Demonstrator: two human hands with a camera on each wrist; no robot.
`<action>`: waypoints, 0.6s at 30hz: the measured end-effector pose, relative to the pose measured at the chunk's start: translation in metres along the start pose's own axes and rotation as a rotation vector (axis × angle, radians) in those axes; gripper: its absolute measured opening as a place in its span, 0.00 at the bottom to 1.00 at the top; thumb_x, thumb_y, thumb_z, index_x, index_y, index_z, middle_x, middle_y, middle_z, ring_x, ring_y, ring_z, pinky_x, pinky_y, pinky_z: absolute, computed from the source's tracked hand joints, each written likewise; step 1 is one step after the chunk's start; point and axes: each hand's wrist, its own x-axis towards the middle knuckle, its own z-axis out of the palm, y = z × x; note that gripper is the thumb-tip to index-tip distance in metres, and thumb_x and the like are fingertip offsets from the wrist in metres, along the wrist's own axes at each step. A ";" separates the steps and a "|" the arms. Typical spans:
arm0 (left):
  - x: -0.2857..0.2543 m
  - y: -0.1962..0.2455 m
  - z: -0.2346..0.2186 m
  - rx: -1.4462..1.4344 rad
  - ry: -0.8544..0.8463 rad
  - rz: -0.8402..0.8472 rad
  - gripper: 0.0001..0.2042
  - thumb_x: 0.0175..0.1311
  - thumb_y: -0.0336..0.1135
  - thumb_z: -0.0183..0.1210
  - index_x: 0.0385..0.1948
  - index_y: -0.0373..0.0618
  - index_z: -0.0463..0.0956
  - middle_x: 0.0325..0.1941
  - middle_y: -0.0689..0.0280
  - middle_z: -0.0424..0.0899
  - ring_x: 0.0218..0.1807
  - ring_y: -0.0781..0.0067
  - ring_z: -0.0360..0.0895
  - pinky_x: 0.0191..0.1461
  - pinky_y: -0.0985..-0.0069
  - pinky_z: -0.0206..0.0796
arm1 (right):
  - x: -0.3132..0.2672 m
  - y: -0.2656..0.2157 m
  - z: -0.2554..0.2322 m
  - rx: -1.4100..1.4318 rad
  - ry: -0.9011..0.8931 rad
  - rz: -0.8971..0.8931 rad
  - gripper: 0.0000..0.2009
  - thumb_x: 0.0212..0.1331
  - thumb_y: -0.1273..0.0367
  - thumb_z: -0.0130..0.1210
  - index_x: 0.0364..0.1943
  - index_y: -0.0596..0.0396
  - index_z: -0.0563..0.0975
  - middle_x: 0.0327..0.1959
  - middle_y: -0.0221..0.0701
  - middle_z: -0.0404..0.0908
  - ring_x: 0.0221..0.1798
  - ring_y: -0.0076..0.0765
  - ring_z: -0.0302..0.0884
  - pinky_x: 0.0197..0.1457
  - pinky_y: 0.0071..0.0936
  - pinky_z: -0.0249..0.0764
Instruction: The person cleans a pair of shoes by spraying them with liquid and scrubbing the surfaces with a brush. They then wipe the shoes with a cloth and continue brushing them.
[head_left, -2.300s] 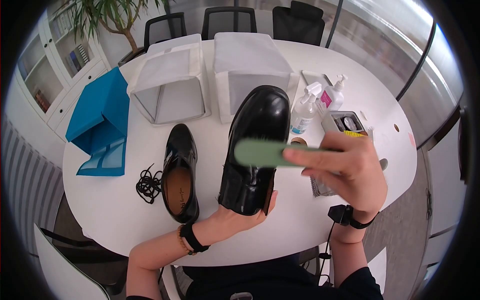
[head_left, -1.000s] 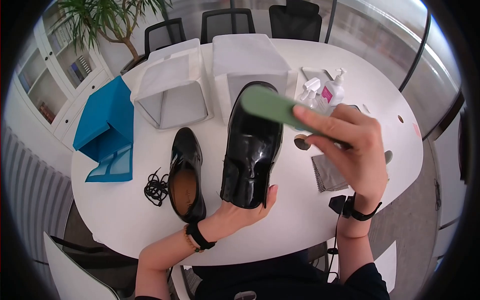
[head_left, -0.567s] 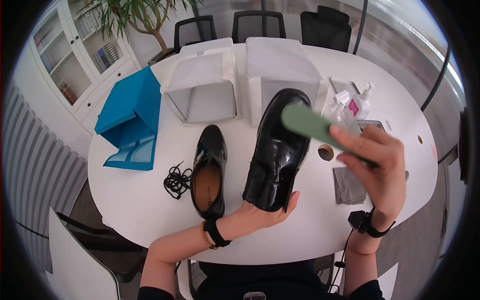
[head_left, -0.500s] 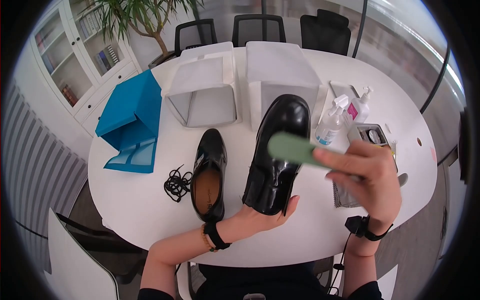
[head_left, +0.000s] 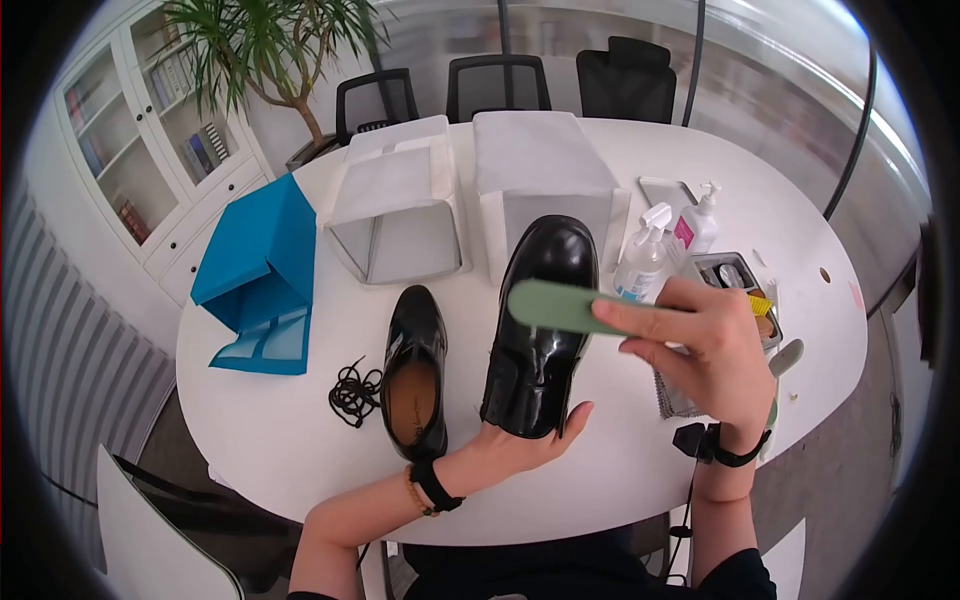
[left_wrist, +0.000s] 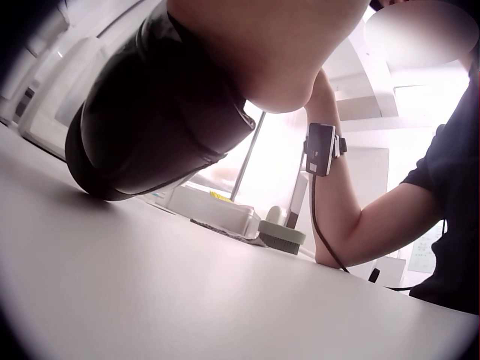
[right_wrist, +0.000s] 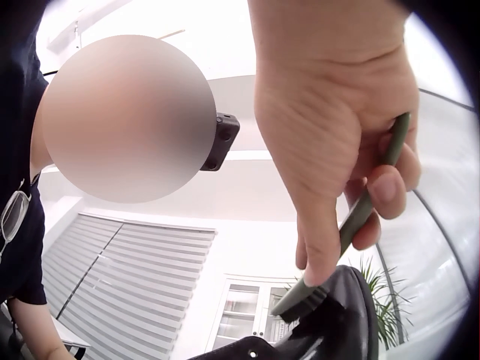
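Note:
A glossy black dress shoe point(head_left: 545, 330) is held up toe-first by my left hand point(head_left: 515, 450), whose fingers are hidden inside it; the thumb sticks out straight at the heel end. My right hand point(head_left: 710, 345) pinches a green-backed shoe brush point(head_left: 560, 307) between thumb and fingers. The brush lies across the shoe's upper; in the right wrist view its dark bristles point(right_wrist: 301, 306) meet the black leather. To the left, the matching shoe point(head_left: 416, 340) stands on the white table point(head_left: 560, 500) with its tan insole showing, beside a tangle of black laces point(head_left: 355, 393).
Two white fabric boxes point(head_left: 395, 195) and a blue box point(head_left: 258, 255) with its flap down stand behind. On the right are a spray bottle point(head_left: 641, 262), a pump bottle point(head_left: 698, 222), a grey tray of small items point(head_left: 725, 270) and a folded grey cloth point(head_left: 676, 397).
The brush has gone to and fro over the shoe's upper, up toward the toe and back to the middle. The head view has shifted. Both holds are unchanged.

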 end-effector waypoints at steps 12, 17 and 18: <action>0.004 -0.003 0.002 0.030 0.089 0.059 0.18 0.65 0.39 0.64 0.47 0.33 0.79 0.42 0.53 0.80 0.44 0.49 0.78 0.49 0.57 0.72 | 0.003 0.002 0.004 0.023 0.137 0.060 0.26 0.47 0.73 0.70 0.54 0.36 0.86 0.21 0.31 0.71 0.19 0.38 0.67 0.25 0.34 0.63; 0.004 0.000 0.000 0.012 0.044 0.006 0.17 0.65 0.39 0.64 0.47 0.33 0.80 0.42 0.53 0.80 0.44 0.50 0.78 0.49 0.57 0.72 | -0.001 0.005 -0.003 0.089 0.027 0.000 0.26 0.47 0.73 0.70 0.55 0.36 0.86 0.20 0.31 0.70 0.19 0.37 0.67 0.25 0.34 0.62; 0.005 -0.001 0.000 0.012 0.043 0.007 0.17 0.65 0.39 0.64 0.47 0.33 0.80 0.42 0.53 0.80 0.44 0.50 0.78 0.49 0.57 0.72 | -0.001 0.003 -0.003 0.063 -0.073 -0.007 0.27 0.45 0.74 0.71 0.54 0.36 0.86 0.21 0.30 0.72 0.21 0.34 0.69 0.26 0.32 0.63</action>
